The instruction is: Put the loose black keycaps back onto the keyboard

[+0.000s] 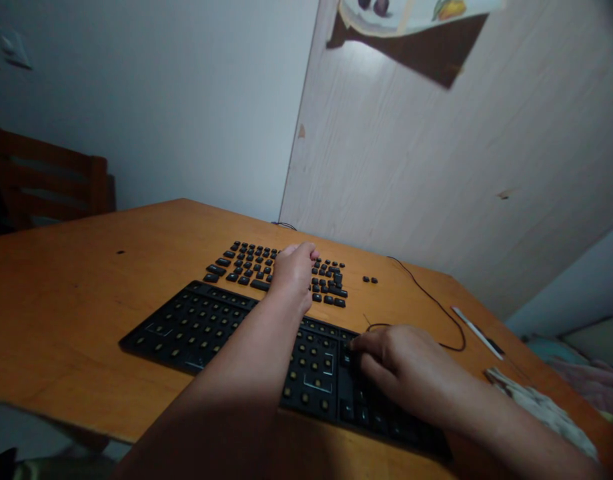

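Observation:
A black keyboard [186, 327] lies on the orange wooden table [86, 280], most of its keycaps removed so the bare switch posts show. Behind it, loose black keycaps [246, 263] are laid out in rows. My left hand [293, 270] reaches over the keyboard and rests on those keycaps with fingers curled down; what they pinch is hidden. My right hand [401, 370] lies on the keyboard's right end, fingers bent and pressing on keys still fitted there. Two stray keycaps [370, 279] sit apart to the right.
A thin black cable [431, 300] loops from the keyboard across the table. A white pen-like tool [473, 329] and a crumpled cloth [536, 403] lie near the right edge. A wooden chair [51, 177] stands at the left; a pale panel wall [436, 167] rises behind.

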Tool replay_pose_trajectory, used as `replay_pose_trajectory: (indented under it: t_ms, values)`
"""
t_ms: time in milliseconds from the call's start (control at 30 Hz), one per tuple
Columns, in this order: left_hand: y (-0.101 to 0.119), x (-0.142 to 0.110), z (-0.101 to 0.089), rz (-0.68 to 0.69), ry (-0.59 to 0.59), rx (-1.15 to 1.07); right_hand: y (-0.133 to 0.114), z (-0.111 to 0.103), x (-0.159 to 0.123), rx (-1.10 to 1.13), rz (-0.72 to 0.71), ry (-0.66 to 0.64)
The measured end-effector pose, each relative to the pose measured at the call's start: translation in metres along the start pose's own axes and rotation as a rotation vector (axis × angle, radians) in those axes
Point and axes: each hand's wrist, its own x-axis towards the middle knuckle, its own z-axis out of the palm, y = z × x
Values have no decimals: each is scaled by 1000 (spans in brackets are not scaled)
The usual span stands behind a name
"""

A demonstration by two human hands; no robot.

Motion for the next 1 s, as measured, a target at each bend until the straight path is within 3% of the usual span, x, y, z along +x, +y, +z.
replay_pose_trajectory:
  t_ms: [167, 267, 467, 567, 667, 1000]
  values:
    - [1, -1, 0, -6, -4, -13, -1, -1, -2, 24, -15, 2]
    - [2, -2, 0, -16, 4, 0, 13, -2, 4, 88, -21, 76]
    - [2, -2, 1, -24, -4, -10, 94, -5, 55, -2, 216, 261]
    - [2, -1, 0, -31, -6, -14, 136, -5, 86, -77, 345, 230]
    - [2, -1, 0, -35, -7, -20, 161, 1, 107, -89, 391, 213]
    - [1, -2, -1, -13, -15, 28, 168, 18, 133, -85, 475, 154]
